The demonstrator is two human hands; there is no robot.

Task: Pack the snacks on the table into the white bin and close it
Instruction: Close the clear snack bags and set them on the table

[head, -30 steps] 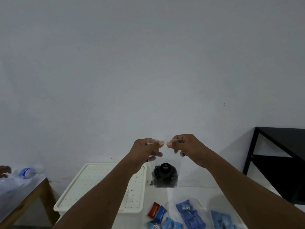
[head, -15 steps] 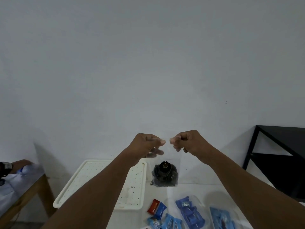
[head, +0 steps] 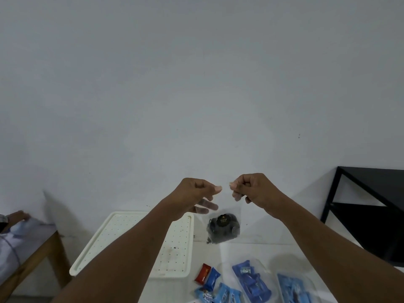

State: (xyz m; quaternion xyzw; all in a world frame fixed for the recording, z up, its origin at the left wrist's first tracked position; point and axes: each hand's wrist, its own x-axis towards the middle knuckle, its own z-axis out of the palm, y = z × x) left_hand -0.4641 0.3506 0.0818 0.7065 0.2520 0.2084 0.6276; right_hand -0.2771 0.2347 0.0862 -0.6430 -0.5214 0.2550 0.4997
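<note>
A clear plastic bag of dark round snacks is held up in the air above the white table, pinched at its top edge by the left hand and the right hand. The closed white perforated-lid bin is seen below left; blue wrapped snacks and a red wrapped candy are laid near the front.

Bin sits left of snacks on table.

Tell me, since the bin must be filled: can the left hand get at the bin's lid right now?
Probably not at once. The left hand and right hand both pinch the clear bag held up in the air; the lid lies uncovered below, so only the bag hinders it.
</note>
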